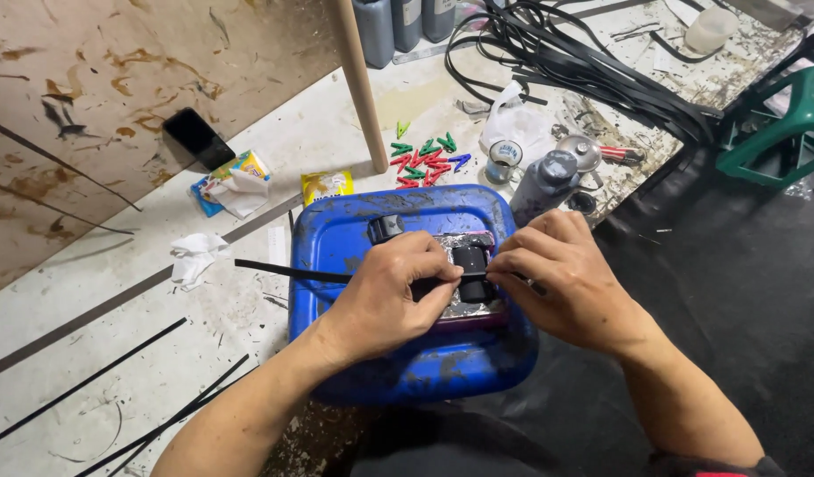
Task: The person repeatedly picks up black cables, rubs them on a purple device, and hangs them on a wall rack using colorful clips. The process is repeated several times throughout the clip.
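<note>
We pinch a black strip [287, 270] in our left hand [391, 296]; our right hand [561, 278] apparently grips its other end over the blue container [336, 234].

A container [336, 238] lies flat on the floor [89, 300]; on it sit a block [470, 262] and a strip [287, 270] running out leftward. Behind it lie pegs [424, 159], a bottle [545, 181] to the right, a phone [198, 137] far left

We see a stained white floor [115, 291], a brown board [115, 71] at its far edge, and a green stool [782, 124].
</note>
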